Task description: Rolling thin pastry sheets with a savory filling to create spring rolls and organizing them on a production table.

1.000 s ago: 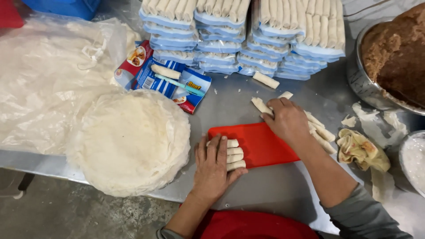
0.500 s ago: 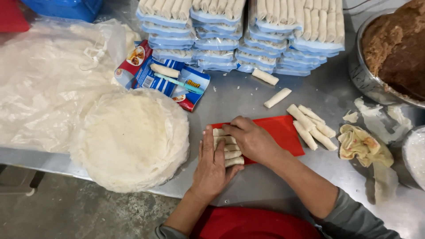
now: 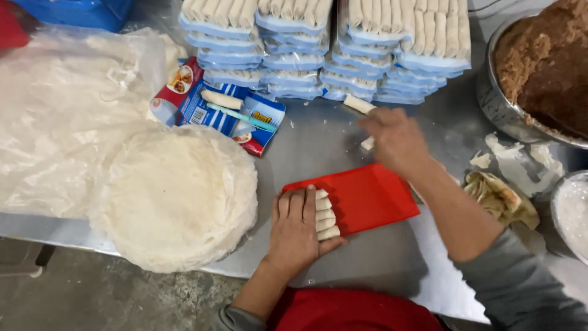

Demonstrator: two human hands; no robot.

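Red plastic is what I see first: a flat red tray (image 3: 367, 196) lies on the steel worktop (image 3: 318, 141), its long axis running left to right with a slight upward tilt toward the right. Four pale rolls (image 3: 324, 214) sit side by side at its left end, each lying lengthwise along the tray. My left hand (image 3: 297, 230) lies flat over that end, fingers (image 3: 294, 205) straight and close together, pressed against the rolls' left ends rather than clamped on them.

My right hand (image 3: 395, 138) is beyond the tray's far edge, fingers curled down over a loose roll (image 3: 367, 143); only its pale tip shows under the knuckles, so I cannot tell whether the grip is closed on it. A second loose roll (image 3: 358, 104) lies just past that hand, angled, near the stacked blue trays of rolls (image 3: 324, 43). The right hand is by far the nearer to both.

A steel bowl (image 3: 499, 104) at far right holds brown filling. A white bowl (image 3: 572, 211) shows at the right edge, contents unclear. Round wrappers (image 3: 177, 196) are stacked left of the tray, beside a blue and red packet (image 3: 214, 110).
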